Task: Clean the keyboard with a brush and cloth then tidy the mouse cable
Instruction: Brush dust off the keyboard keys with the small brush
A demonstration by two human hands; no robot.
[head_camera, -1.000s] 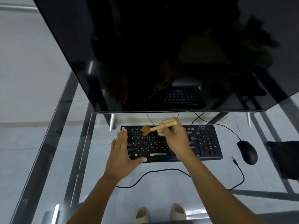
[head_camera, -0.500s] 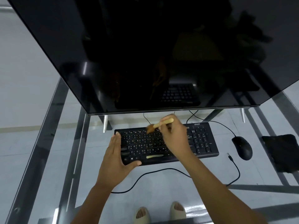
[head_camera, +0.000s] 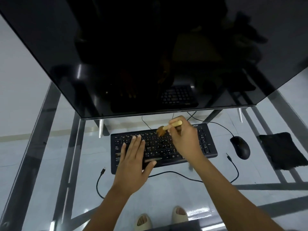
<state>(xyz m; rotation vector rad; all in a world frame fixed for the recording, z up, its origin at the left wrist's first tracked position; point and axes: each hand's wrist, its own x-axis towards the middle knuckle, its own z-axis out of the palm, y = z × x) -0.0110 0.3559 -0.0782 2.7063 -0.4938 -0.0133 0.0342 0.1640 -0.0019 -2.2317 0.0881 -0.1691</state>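
Observation:
A black keyboard (head_camera: 207,144) lies on the glass desk under the monitor. My right hand (head_camera: 185,140) grips a small brush (head_camera: 168,127) by its pale wooden handle, with the brown bristles touching the upper middle keys. My left hand (head_camera: 133,159) lies flat and open on the keyboard's left half, pressing it down. A black mouse (head_camera: 240,147) sits to the right of the keyboard. The mouse cable (head_camera: 233,167) loops along the desk in front, with its plug loose near the keyboard's right end. A black cloth (head_camera: 281,150) rests at the far right.
A large dark monitor (head_camera: 150,52) overhangs the back of the desk on metal feet (head_camera: 100,129). A second cable (head_camera: 98,182) with a loose plug curls at the keyboard's front left. The glass desk top (head_camera: 41,164) has a metal frame beneath. My sandalled feet show through the glass.
My left hand slid from the keyboard's left edge onto its left keys. The brush moved right along the top rows. The camera view shifted, so the keyboard's loose plug now shows.

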